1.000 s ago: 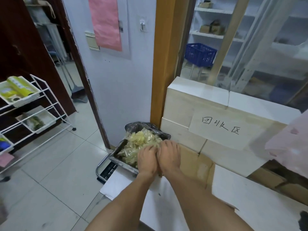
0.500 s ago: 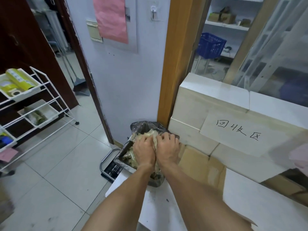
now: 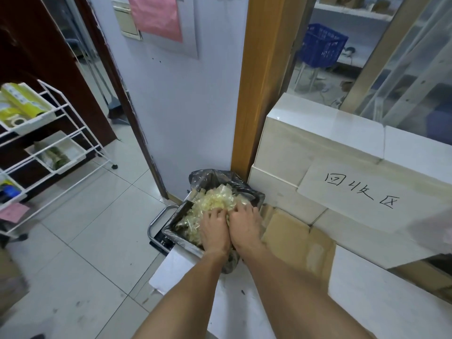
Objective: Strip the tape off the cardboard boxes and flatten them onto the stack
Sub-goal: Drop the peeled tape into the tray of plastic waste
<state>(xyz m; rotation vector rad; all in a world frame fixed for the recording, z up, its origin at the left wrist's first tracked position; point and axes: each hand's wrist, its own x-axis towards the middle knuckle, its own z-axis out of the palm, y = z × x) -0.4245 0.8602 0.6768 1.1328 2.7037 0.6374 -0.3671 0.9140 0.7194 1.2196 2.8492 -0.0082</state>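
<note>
A: Left hand [image 3: 215, 228] and right hand [image 3: 245, 225] side by side, palms down, pressing on the wad of stripped tape [image 3: 215, 200] in the lined bin [image 3: 179, 237]; finger curl unclear.

B: Flattened cardboard [image 3: 293, 238] just right of the bin, long axis running away; nearer the right hand.

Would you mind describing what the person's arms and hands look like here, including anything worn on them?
Both forearms are bare right up to the bottom edge of the picture, with no sleeve in view. The left hand and the right hand wear no gloves, and no watch, bracelet or ring can be seen on the parts that show.
</note>
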